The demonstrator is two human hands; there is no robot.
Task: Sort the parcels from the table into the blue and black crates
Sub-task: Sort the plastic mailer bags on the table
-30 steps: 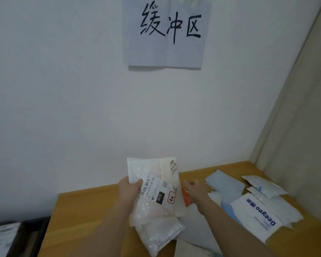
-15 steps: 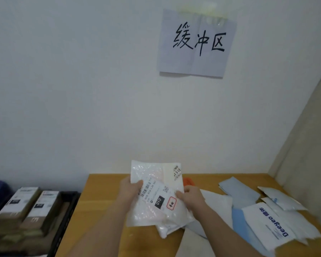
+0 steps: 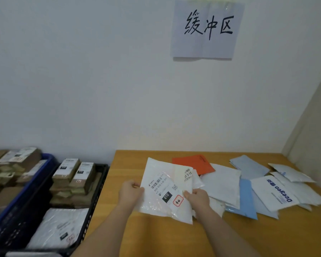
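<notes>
A white plastic parcel (image 3: 163,191) with a barcode label marked 010 is held just above the wooden table (image 3: 248,238). My left hand (image 3: 130,191) grips its left edge and my right hand (image 3: 196,198) pinches its right edge near the red stamp. To the left of the table stands the black crate (image 3: 98,191), which holds brown boxes and a white bag. Farther left is the blue crate (image 3: 35,180), stacked with brown boxes. More parcels lie on the table: an orange envelope (image 3: 195,164), white mailers (image 3: 222,184) and a blue one (image 3: 246,199).
A white mailer with blue print (image 3: 274,191) and other pale envelopes (image 3: 248,166) fill the table's right side. A paper sign (image 3: 206,30) hangs on the white wall. A beige curtain (image 3: 311,127) closes off the right edge.
The view has swung left and down, bringing both crates into sight. My right hand has taken hold of the parcel's right edge, and the parcel has lowered toward the table.
</notes>
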